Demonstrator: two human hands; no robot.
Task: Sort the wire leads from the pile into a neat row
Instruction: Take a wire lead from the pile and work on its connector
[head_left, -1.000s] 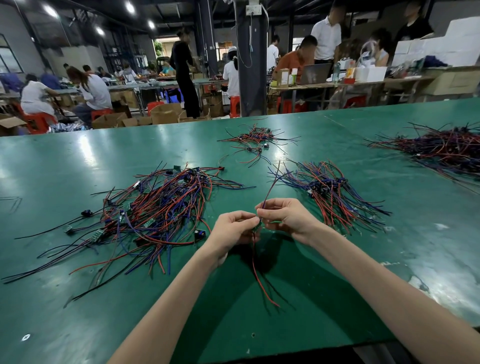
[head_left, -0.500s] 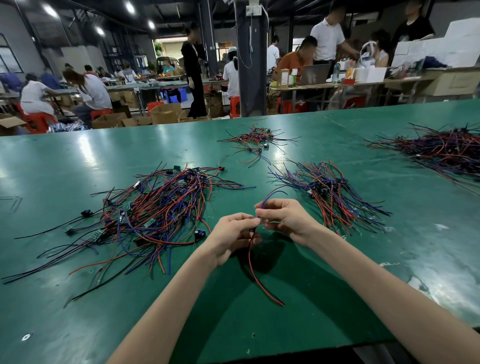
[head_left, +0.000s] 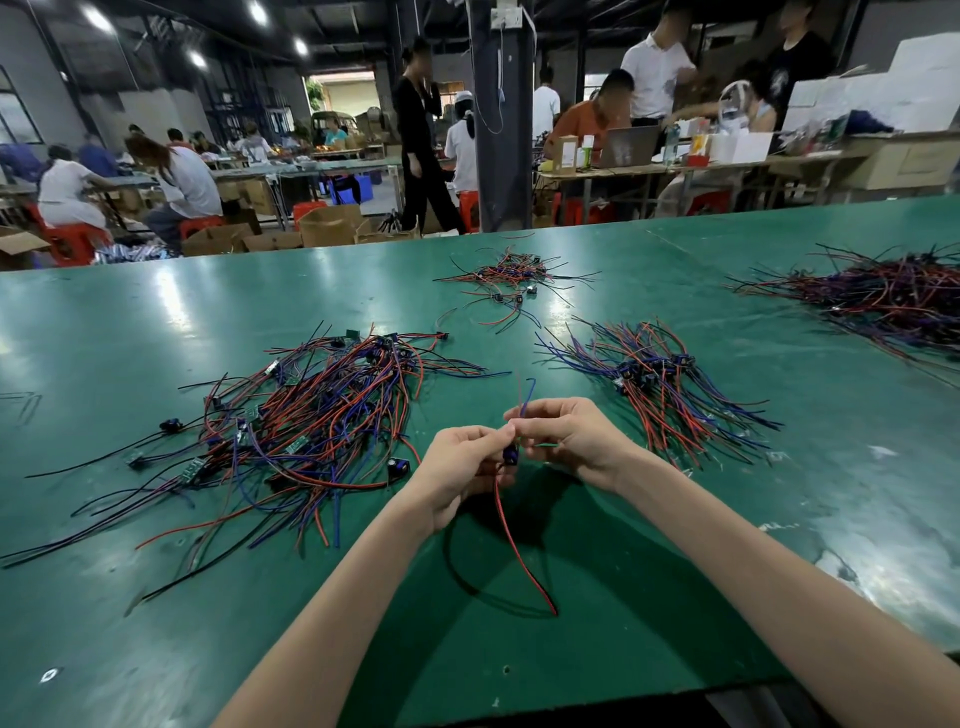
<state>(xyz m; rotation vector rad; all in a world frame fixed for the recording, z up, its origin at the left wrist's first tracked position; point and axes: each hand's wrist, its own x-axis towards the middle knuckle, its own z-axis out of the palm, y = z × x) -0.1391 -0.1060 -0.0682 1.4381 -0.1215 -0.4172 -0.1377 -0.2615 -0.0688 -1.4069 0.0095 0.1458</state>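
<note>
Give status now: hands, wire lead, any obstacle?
Left hand, right hand: both pinch one wire lead. Tangled pile at left, sorted row at right. Nothing blocking.

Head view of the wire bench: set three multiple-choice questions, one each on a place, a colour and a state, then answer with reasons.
1. Where is the tangled pile relative to the left hand and right hand? A. left of both B. right of both C. between them
2. What colour is the hanging wire below them? A. yellow B. red C. white
3. What are the hands doing? A. lying flat B. using scissors C. pinching one lead
Answers: 1 A, it spreads beyond the left hand; 2 B, the strand is red; 3 C, both hands' fingers close on it.
</note>
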